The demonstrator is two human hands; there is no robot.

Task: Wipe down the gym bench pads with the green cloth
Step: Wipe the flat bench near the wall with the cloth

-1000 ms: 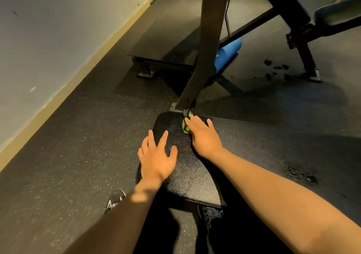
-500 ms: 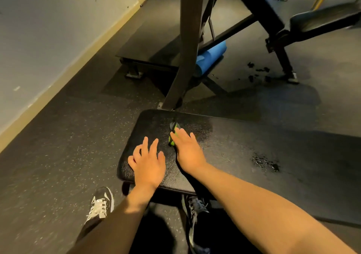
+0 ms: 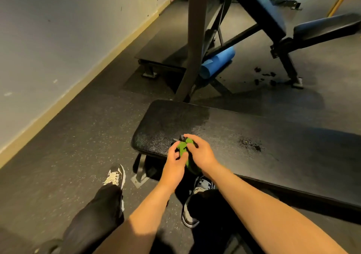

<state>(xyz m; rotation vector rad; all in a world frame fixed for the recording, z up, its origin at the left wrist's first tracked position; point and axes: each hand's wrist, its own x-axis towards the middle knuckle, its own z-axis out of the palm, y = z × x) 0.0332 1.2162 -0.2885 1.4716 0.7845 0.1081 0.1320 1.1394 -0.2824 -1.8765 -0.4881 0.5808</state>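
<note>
Black bench pad (image 3: 254, 134) below — both hands, left hand (image 3: 174, 162) and right hand (image 3: 201, 152), together, pinching the green cloth (image 3: 183, 146) between them.

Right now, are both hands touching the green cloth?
Touching. The head view shows the left hand and right hand both gripping the bunched green cloth between them.

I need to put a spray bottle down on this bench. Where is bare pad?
The bench pad is bare right of the wet specks and at its far left corner. Its near left edge is crowded: both hands hold the green cloth there.
</note>
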